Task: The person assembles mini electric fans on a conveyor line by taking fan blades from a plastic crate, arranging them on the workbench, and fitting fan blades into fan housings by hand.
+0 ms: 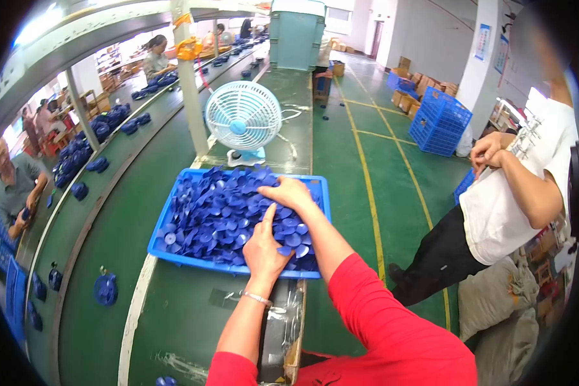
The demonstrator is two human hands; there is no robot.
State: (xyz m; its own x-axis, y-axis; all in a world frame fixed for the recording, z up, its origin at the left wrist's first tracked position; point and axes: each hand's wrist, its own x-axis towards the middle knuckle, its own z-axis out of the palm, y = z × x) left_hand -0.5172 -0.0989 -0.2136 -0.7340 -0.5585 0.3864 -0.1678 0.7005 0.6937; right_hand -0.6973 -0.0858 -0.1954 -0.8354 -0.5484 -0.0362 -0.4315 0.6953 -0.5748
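Observation:
A blue plastic tray (238, 266) is heaped with small blue disc-like parts (215, 212) and rests on the green bench. My left hand (264, 249) reaches in over the front of the heap, its index finger stretched out and its other fingers among the parts. To its right, my right hand (288, 193) lies on the heap with thumb and fingers apart. Several blue parts lie between and beneath both hands. Neither hand is plainly wrapped round a part. The undersides of the fingers are partly hidden.
Behind the tray stands a light blue fan (243, 116), beside a post (192, 106). A conveyor (116, 212) with dark blue items runs on the left, where people sit. At right stands a person in a white shirt (508, 199); blue crates (440, 121) are beyond.

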